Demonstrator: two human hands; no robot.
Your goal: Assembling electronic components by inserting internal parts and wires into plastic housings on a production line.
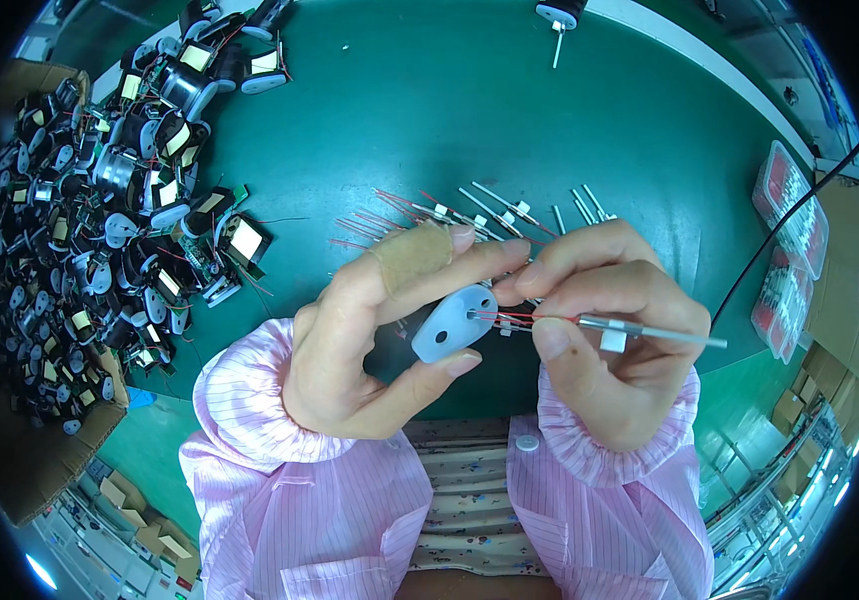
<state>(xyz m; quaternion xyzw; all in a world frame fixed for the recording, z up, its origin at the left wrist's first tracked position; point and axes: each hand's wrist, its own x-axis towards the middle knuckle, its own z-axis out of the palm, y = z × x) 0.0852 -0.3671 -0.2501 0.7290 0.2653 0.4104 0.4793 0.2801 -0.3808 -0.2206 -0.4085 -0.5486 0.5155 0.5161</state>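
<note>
My left hand (370,330) pinches a pale blue-grey oval plastic piece (434,337) with small holes in it, between thumb and fingers. A tan bandage (413,260) wraps one finger of that hand. In my right hand (620,330) is a thin metal rod (670,335) with a small white block (613,340) on it. Thin red wires (516,317) run from the rod's end to a hole in the oval piece; how far they go in is hidden. Beyond my fingers lie several similar rods (495,212) with white blocks and red wires (365,228).
A cardboard box (25,490) at the left overflows with black assemblies (80,290) bearing grey oval ends, and more are heaped on the green table (370,110). One assembly (560,15) stands at the far edge. Clear plastic containers (785,300) and a black cable (785,225) are at the right.
</note>
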